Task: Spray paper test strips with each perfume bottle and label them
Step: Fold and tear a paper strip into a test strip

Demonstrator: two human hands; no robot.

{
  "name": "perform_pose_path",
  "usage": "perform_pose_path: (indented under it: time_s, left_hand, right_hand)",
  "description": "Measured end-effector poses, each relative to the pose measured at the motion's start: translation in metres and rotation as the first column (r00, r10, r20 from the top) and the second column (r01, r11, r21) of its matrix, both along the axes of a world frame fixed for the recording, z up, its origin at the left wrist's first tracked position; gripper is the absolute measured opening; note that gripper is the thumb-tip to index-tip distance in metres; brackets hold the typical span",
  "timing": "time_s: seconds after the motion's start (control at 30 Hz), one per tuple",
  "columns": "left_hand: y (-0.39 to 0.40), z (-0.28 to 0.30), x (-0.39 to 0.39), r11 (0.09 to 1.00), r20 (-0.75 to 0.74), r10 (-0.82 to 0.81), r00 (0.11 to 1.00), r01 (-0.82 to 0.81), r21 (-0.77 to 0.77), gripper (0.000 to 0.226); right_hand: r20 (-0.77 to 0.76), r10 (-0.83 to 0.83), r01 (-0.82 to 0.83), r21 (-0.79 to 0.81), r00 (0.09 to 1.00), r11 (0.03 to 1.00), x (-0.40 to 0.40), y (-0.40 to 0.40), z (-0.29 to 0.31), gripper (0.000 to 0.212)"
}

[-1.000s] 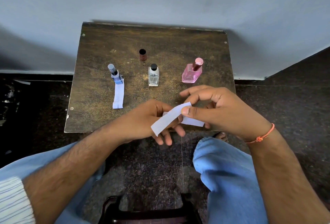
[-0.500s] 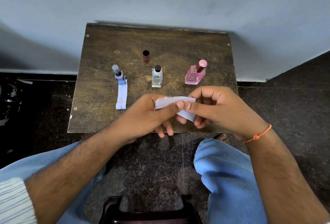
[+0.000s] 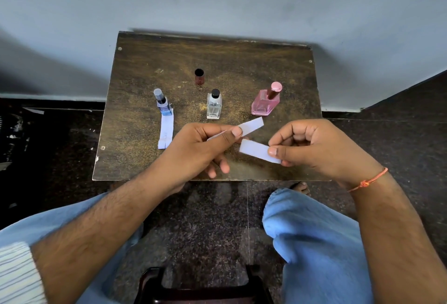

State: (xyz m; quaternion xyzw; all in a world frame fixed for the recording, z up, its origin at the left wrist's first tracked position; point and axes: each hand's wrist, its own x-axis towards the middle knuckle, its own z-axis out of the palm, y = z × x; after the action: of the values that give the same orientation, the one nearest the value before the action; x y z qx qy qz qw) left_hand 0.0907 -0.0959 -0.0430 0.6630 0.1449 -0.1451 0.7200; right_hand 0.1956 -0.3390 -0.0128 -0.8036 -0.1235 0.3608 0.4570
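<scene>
On the worn brown wooden counter [image 3: 145, 66] stand three perfume bottles in a row. The small blue-tinted glass bottle with a dark sprayer [image 3: 163, 103] on the left holds blue liquid, and a white paper strip [image 3: 166, 131] lies just before it, one end touching its base. The clear square glass bottle with a black top [image 3: 214, 105] in the middle looks nearly colourless inside. The pink glass bottle with a rose-coloured cap [image 3: 265, 101] on the right holds pink liquid. Behind the middle one stands a loose dark red cap [image 3: 199, 76], open end up. The left hand [image 3: 200, 150] pinches a white paper strip [image 3: 251, 125] between thumb and forefinger; the right hand [image 3: 321, 148] pinches a second white strip [image 3: 257, 151] likewise, the two strips apart.
</scene>
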Motion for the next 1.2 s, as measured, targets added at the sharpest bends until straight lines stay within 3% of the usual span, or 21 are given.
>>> perform_pose_path:
  time_s: [0.2, 0.3, 0.5, 0.7, 0.8, 0.87, 0.93, 1.03, 1.13, 1.2]
  left_hand:
    - [0.003, -0.002, -0.002, 0.994, 0.029, -0.086, 0.996, 0.084, 0.07, 0.018]
    - [0.004, -0.004, -0.003, 0.968, 0.044, -0.142, 0.989, 0.13, 0.214, 0.017]
    - [0.005, -0.006, -0.008, 0.935, 0.012, -0.182, 0.983, 0.169, 0.31, 0.01]
    - [0.006, -0.001, -0.006, 0.926, -0.009, -0.183, 0.983, 0.176, 0.334, 0.027]
    - [0.007, 0.001, -0.006, 0.929, -0.024, -0.197, 0.98, 0.195, 0.315, 0.03]
    - [0.009, 0.002, -0.006, 0.931, -0.04, -0.201, 0.979, 0.204, 0.302, 0.032]
    - [0.012, 0.004, -0.006, 0.931, -0.049, -0.204, 0.978, 0.209, 0.299, 0.035]
    - [0.018, 0.006, -0.005, 0.92, -0.04, -0.21, 0.977, 0.211, 0.33, 0.033]
    - [0.025, 0.005, -0.006, 0.927, -0.018, -0.198, 0.98, 0.194, 0.32, 0.025]
    - [0.026, 0.005, -0.008, 0.945, -0.001, -0.182, 0.983, 0.176, 0.276, 0.011]
  right_hand:
    - [0.11, -0.283, 0.296, -0.122, 0.953, 0.947, 0.015, -0.022, -0.013, 0.014]
    - [0.225, -0.385, 0.424, -0.161, 0.895, 0.891, 0.022, -0.031, -0.021, 0.012]
    - [0.267, -0.545, 0.586, -0.104, 0.794, 0.803, 0.027, -0.03, -0.031, 0.015]
    - [0.352, -0.524, 0.61, -0.2, 0.775, 0.767, 0.028, -0.025, -0.037, 0.022]
    - [0.565, -0.348, 0.596, -0.341, 0.748, 0.727, 0.026, -0.024, -0.033, 0.033]
    - [0.701, -0.226, 0.596, -0.342, 0.677, 0.726, 0.02, -0.016, -0.024, 0.036]
    - [0.726, -0.235, 0.51, -0.181, 0.646, 0.841, 0.011, -0.002, -0.012, 0.039]
    - [0.61, -0.199, 0.202, 0.065, 0.767, 0.977, -0.006, 0.027, 0.0, 0.032]
    - [0.463, 0.08, -0.101, 0.019, 0.882, 0.995, -0.019, 0.047, -0.005, 0.012]
    - [0.416, 0.252, -0.252, -0.055, 0.874, 0.966, -0.022, 0.052, -0.013, 0.015]
